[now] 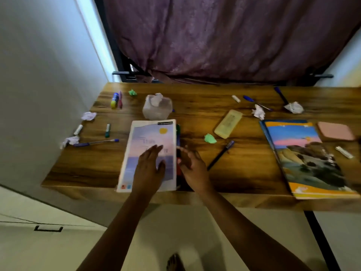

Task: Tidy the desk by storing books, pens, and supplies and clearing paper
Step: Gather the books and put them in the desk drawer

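Across the wooden desk [224, 173] we see clutter. At upper left lie markers [116, 100], a green paper ball [132, 92] and a clear tissue box [157, 107]. Left of centre sit a crumpled white paper [88, 115], two small capped tubes [107, 130] and a blue pen [96, 142]. At centre right we find a yellow case [228, 123], a second green ball [210, 138] and a dark pen [220, 155]. At far right a landscape-cover book [304, 157] overhangs the near edge, beside a pink pad [335, 130].

Our left hand [149, 169] rests flat, fingers spread, on the pale book [149, 137] at lower centre. Our right hand [192, 167] is loosely open at that book's right edge, touching dark items [178, 133] beneath it; blur hides any grip.

Bare wood lies between the dark pen and the landscape book. A purple curtain [224, 36] closes the far edge.
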`<state>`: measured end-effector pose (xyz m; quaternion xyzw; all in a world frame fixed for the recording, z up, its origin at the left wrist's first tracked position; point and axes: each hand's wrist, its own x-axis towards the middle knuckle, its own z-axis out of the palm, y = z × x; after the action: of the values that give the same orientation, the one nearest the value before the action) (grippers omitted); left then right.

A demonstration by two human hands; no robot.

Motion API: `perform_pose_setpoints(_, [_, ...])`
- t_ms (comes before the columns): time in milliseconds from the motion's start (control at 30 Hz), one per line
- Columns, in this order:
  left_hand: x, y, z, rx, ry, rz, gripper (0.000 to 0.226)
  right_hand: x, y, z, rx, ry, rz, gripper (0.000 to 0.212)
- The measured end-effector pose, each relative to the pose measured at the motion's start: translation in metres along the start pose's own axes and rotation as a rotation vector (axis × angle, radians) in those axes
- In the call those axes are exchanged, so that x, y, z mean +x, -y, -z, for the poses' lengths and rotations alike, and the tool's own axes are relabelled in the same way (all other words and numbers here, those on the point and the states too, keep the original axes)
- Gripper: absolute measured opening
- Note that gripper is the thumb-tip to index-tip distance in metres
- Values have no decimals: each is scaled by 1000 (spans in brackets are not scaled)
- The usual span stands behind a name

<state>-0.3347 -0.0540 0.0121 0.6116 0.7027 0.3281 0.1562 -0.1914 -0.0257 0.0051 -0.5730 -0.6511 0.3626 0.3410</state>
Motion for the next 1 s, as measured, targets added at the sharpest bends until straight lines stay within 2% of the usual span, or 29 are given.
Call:
perform_pose_setpoints(67, [-29, -40, -21, -219, 45, -29, 30, -24, -17, 30, 212, -54, 1, 25])
perform_pose_setpoints(167, [-70, -99, -63, -560, 260, 11, 16, -65, -54, 83, 559, -154, -158, 20])
perform_pose_setpoints(233, [-97, -136, -107, -715, 397, 175, 15, -93, -92, 123, 676, -254, -318, 19])
perform_pose_setpoints(300, [-122, -164, -158, -757, 535, 386, 18, -122, -141, 163, 726, -344, -499, 18])
perform_pose_setpoints(400, [-157, -204, -243, -905, 693, 786, 18, -165, -228, 235, 877, -420, -836, 14])
perform_pose_setpoints(467, [-171, -221, -293, -1072, 674, 1033, 18, -180, -280, 283, 967, -387, -970, 13])
perform_pose_setpoints(533, [-182, -237, -336, -1208, 601, 1183, 24, -185, -322, 326, 979, -392, -1013, 12])
perform_pose_setpoints(633, [-184, -252, -382, -1413, 435, 1297, 58, -171, -358, 368, 996, -426, -992, 10])
perform_pose_setpoints(767, [-177, -267, -422, -1592, 198, 1280, 78, -141, -393, 388, 1173, -415, -957, 54])
perform_pose_setpoints(900, [-165, -271, -439, -1732, 71, 1178, 85, -110, -409, 395, 1468, -516, -882, 74])
perform_pose_setpoints(1000, [-163, -268, -441, -1780, 89, 1133, 90, -106, -415, 391, 1585, -564, -877, 85])
